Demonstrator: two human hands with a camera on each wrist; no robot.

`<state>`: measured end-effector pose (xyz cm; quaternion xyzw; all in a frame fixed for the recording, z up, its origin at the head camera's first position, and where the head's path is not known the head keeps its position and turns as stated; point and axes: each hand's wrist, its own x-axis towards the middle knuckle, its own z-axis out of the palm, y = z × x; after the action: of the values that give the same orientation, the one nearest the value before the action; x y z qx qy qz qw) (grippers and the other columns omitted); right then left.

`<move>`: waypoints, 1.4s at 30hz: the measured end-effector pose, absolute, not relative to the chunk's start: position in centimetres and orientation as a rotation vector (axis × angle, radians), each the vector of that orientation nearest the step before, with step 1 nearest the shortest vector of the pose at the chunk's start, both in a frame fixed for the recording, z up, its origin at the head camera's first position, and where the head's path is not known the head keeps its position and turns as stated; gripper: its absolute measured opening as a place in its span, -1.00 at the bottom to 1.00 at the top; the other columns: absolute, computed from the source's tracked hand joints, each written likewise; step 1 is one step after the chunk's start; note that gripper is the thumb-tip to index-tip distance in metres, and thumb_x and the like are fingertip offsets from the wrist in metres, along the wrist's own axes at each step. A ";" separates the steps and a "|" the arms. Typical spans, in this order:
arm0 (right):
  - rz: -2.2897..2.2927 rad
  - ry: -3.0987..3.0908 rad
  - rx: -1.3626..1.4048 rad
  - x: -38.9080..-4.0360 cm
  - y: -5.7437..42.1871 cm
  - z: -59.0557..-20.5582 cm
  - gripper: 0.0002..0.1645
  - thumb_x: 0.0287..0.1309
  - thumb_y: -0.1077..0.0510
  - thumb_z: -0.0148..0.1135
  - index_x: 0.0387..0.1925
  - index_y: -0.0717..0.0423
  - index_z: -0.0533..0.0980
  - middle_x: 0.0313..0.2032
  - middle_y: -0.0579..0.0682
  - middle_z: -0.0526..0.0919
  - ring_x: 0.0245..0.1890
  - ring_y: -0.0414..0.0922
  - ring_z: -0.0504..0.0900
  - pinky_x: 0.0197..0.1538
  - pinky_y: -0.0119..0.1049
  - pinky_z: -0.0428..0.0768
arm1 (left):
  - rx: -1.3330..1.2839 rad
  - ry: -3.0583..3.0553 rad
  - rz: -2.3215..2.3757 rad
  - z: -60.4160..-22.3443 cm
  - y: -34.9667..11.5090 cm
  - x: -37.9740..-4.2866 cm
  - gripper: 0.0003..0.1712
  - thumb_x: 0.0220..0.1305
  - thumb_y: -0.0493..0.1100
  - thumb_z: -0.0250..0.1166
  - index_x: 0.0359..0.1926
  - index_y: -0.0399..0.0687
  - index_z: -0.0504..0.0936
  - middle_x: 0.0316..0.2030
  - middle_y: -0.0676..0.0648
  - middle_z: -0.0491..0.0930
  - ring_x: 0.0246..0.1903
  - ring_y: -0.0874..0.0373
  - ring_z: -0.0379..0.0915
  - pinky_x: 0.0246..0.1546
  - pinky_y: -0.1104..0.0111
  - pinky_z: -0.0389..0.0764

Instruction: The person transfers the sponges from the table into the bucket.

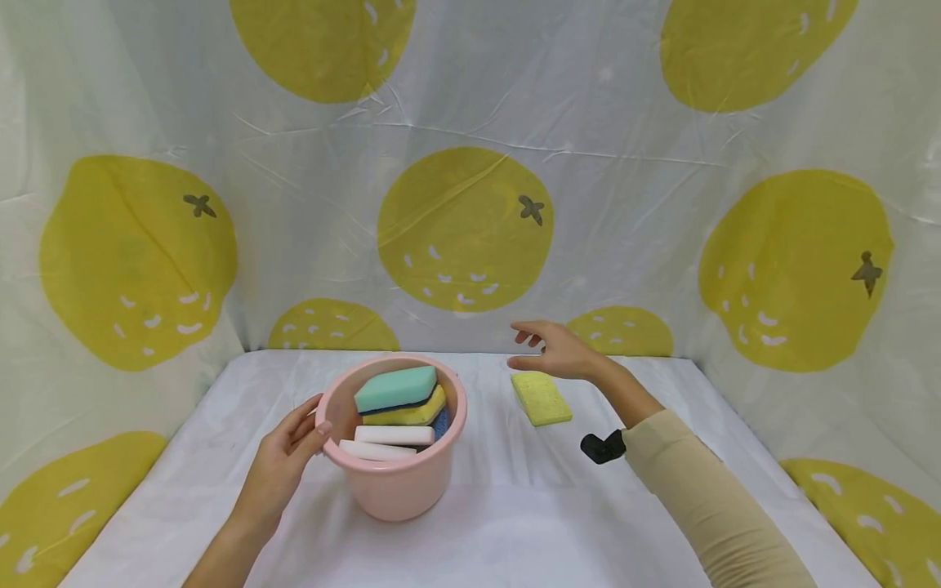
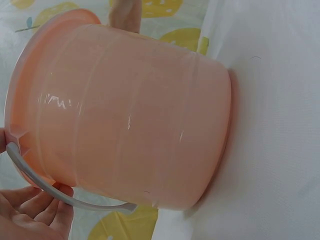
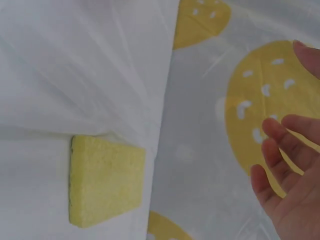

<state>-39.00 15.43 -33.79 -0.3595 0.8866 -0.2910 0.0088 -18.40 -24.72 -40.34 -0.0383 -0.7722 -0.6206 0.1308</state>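
Note:
A pink bucket (image 1: 400, 490) stands upright on the white-covered table. My left hand (image 1: 275, 465) grips its left rim, the thumb at the rim and the fingers outside beneath it. In the left wrist view, the grey handle (image 2: 70, 199) hangs down beside those fingers. Inside the bucket lie a teal sponge (image 1: 395, 387), a yellow sponge (image 1: 412, 412), a blue piece (image 1: 440, 423) and two white blocks (image 1: 393, 435). Above the table, my right hand (image 1: 562, 351) holds nothing, its fingers spread. Just below it, a yellow rectangular sponge (image 1: 542, 398) lies flat, apart from the hand.
A white cloth (image 1: 500, 523) covers the table. Around its back and sides hangs a pale curtain (image 1: 588, 204) printed with large yellow fruit. A small black object (image 1: 603, 447) sits at the cuff of my beige right sleeve (image 1: 706, 490).

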 end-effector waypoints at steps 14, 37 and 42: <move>-1.037 2.831 -0.915 -40.5 17.8 -37.5 -0.09 0.33 -0.16 0.36 0.47 0.32 0.33 0.16 0.20 0.60 0.13 0.23 0.53 0.15 0.12 0.52 | -0.105 -2.229 -1.802 -40.1 -25.0 -18.1 -0.33 0.58 -0.09 0.20 0.54 -0.27 0.26 0.32 -0.38 0.46 0.08 0.38 0.54 0.04 0.57 0.51; -0.941 2.954 -0.508 -39.9 19.4 -45.8 0.11 0.25 -0.31 0.35 0.40 0.53 0.30 0.17 0.41 0.54 0.18 0.31 0.51 0.21 0.20 0.48 | -0.098 -2.242 -1.810 -40.5 -24.8 -18.3 -0.33 0.58 -0.07 0.20 0.54 -0.24 0.26 0.32 -0.36 0.46 0.10 0.35 0.54 0.04 0.56 0.51; -0.907 2.959 -0.483 -39.9 19.0 -46.5 0.16 0.22 -0.35 0.35 0.38 0.58 0.29 0.19 0.46 0.52 0.25 0.34 0.47 0.29 0.21 0.41 | -0.117 -2.233 -1.818 -40.4 -24.8 -18.3 -0.33 0.58 -0.08 0.20 0.54 -0.25 0.25 0.32 -0.36 0.46 0.11 0.32 0.54 0.04 0.56 0.51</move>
<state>-39.91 19.00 -46.46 -0.1542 0.9447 -0.2895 0.0047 -18.26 -24.80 -40.45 -0.0404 -0.7684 -0.6254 0.1295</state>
